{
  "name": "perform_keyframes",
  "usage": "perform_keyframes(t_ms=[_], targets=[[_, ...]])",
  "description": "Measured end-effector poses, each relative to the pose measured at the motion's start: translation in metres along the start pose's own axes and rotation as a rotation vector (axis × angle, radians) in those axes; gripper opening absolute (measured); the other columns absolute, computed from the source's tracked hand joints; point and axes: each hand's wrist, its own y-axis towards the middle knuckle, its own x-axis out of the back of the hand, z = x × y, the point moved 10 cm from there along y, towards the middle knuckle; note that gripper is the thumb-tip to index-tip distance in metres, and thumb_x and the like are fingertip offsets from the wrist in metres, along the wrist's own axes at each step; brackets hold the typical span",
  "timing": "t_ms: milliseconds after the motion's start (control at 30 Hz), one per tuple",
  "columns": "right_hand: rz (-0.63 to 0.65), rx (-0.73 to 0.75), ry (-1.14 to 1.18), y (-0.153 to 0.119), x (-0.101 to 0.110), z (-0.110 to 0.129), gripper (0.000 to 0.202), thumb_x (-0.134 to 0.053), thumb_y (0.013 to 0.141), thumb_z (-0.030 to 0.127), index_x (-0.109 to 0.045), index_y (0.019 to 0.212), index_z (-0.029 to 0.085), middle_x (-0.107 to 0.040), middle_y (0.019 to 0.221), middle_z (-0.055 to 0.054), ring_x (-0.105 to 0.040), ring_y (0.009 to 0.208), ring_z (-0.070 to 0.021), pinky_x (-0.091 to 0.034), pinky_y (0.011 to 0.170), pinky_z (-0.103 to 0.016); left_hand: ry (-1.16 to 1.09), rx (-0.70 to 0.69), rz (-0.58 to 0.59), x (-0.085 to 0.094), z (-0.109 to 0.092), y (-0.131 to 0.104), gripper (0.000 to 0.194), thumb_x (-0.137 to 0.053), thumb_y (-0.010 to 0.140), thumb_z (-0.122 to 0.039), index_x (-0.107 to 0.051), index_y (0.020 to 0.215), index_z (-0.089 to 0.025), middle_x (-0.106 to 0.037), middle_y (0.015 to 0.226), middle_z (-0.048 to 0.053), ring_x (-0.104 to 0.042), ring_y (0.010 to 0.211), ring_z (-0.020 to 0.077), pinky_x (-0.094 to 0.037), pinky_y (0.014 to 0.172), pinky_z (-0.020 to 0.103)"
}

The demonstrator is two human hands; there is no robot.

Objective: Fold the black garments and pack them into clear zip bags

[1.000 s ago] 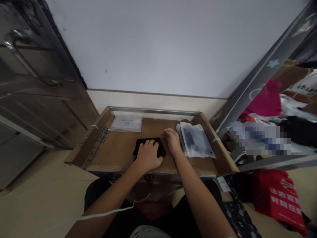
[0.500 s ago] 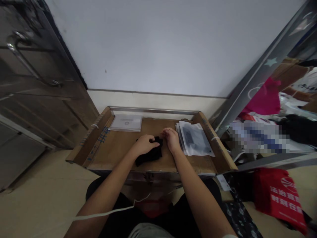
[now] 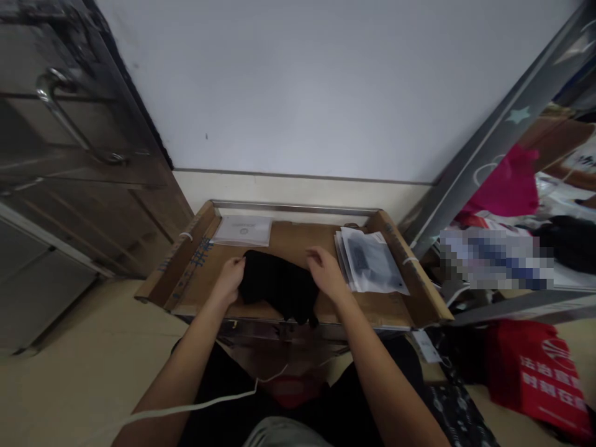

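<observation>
A piece of black cloth (image 3: 274,282) lies spread in front of me on the cardboard-lined tabletop (image 3: 291,234), its lower right part hanging at the front edge. My left hand (image 3: 231,280) pinches the cloth's left edge between thumb and fingers. At the cloth's right side is my right hand (image 3: 327,273), open, with fingers slightly bent and thumb apart. It overlaps the cloth's edge; whether it touches the fabric I cannot tell. What kind of item the cloth is does not show clearly.
Several flat plastic packets (image 3: 372,261) with dark contents lie at the right. A white printed packet (image 3: 244,231) lies at the back left. Raised cardboard walls (image 3: 179,257) flank the surface. A white cable (image 3: 205,405) crosses my lap; a red bag (image 3: 535,372) is lower right.
The black cloth has gone from a small bundle to a wider spread. My left hand has moved left with its edge; my right hand stays near the right side.
</observation>
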Motion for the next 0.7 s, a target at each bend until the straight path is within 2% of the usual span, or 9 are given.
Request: perform_keyframes(t_ms=[67,100,167,233,300,400,500,633,700], targets=[[0.06,0.114,-0.206,-0.034,-0.008,0.034,0.031,-0.052,0.087,0.023,-0.067,0.114,0.019,-0.068,0.117,-0.012,-0.06,0.116,-0.0251,-0.045,0.107,-0.046,0.144,-0.133,-0.159,0.036,-0.009,-0.006,0.047,-0.071,0.075,-0.054,-0.062,0.1,-0.015,-0.068,0.092,0.008,-0.067,0.082,0.0212,-0.054,0.069,0.032],[0.12,0.148,-0.279,-0.052,-0.017,0.045,0.035,-0.053,0.089,0.024,-0.064,0.122,0.019,-0.066,0.122,-0.013,-0.058,0.121,-0.0261,-0.044,0.109,-0.046,0.191,-0.165,-0.159,0.043,-0.01,-0.009,0.052,-0.07,0.077,-0.053,-0.058,0.112,-0.016,-0.068,0.098,0.008,-0.066,0.081,0.0201,-0.054,0.067,0.032],[0.254,0.172,-0.406,-0.082,-0.037,0.054,0.051,-0.062,0.088,0.032,-0.057,0.136,0.017,-0.058,0.136,-0.017,-0.05,0.133,-0.0312,-0.04,0.114,-0.05,0.225,-0.198,-0.083,0.045,-0.01,-0.017,0.068,-0.075,0.074,-0.049,-0.048,0.129,-0.02,-0.066,0.107,0.009,-0.067,0.084,0.0196,-0.056,0.069,0.033],[0.336,0.17,-0.522,-0.099,-0.048,0.048,0.061,-0.068,0.085,0.035,-0.054,0.14,0.012,-0.053,0.144,-0.021,-0.041,0.142,-0.0368,-0.035,0.118,-0.055,0.236,-0.247,0.012,0.038,-0.012,-0.025,0.08,-0.082,0.066,-0.041,-0.044,0.134,-0.022,-0.064,0.112,0.009,-0.067,0.092,0.0204,-0.056,0.077,0.035],[0.393,0.172,-0.587,-0.101,-0.048,0.035,0.06,-0.067,0.087,0.035,-0.054,0.141,0.011,-0.049,0.149,-0.021,-0.038,0.145,-0.0368,-0.031,0.12,-0.055,0.239,-0.298,0.096,0.028,-0.015,-0.029,0.077,-0.082,0.062,-0.034,-0.049,0.13,-0.021,-0.064,0.112,0.008,-0.066,0.098,0.0213,-0.055,0.085,0.037],[0.435,0.163,-0.625,-0.087,-0.032,0.018,0.048,-0.057,0.091,0.026,-0.058,0.137,0.013,-0.051,0.15,-0.016,-0.042,0.144,-0.0301,-0.028,0.123,-0.051,0.243,-0.33,0.162,0.021,-0.02,-0.027,0.046,-0.074,0.063,-0.029,-0.06,0.106,-0.019,-0.065,0.1,0.005,-0.065,0.095,0.0208,-0.053,0.088,0.037],[0.469,0.121,-0.651,-0.076,-0.011,0.009,0.05,-0.055,0.084,0.015,-0.061,0.134,0.014,-0.05,0.153,-0.013,-0.041,0.146,-0.0269,-0.025,0.125,-0.048,0.331,-0.374,0.176,0.02,-0.025,-0.025,0.022,-0.067,0.066,-0.027,-0.06,0.085,-0.019,-0.063,0.085,0.001,-0.063,0.085,0.0182,-0.05,0.083,0.033],[0.505,0.066,-0.675,-0.077,0.003,0.011,0.052,-0.056,0.079,0.018,-0.064,0.13,0.011,-0.051,0.153,-0.014,-0.04,0.147,-0.0271,-0.022,0.126,-0.046,0.442,-0.381,0.276,0.009,-0.02,-0.035,0.014,-0.056,0.071,-0.023,-0.06,0.084,-0.02,-0.06,0.075,-0.001,-0.058,0.075,0.0163,-0.045,0.072,0.029],[0.52,0.045,-0.683,-0.08,0.004,0.013,0.053,-0.056,0.08,0.02,-0.064,0.131,0.01,-0.05,0.153,-0.015,-0.039,0.148,-0.0278,-0.021,0.126,-0.047,0.532,-0.396,0.278,0.004,-0.017,-0.044,0.016,-0.054,0.074,-0.022,-0.063,0.088,-0.02,-0.06,0.075,-0.001,-0.057,0.073,0.0167,-0.044,0.07,0.029]])
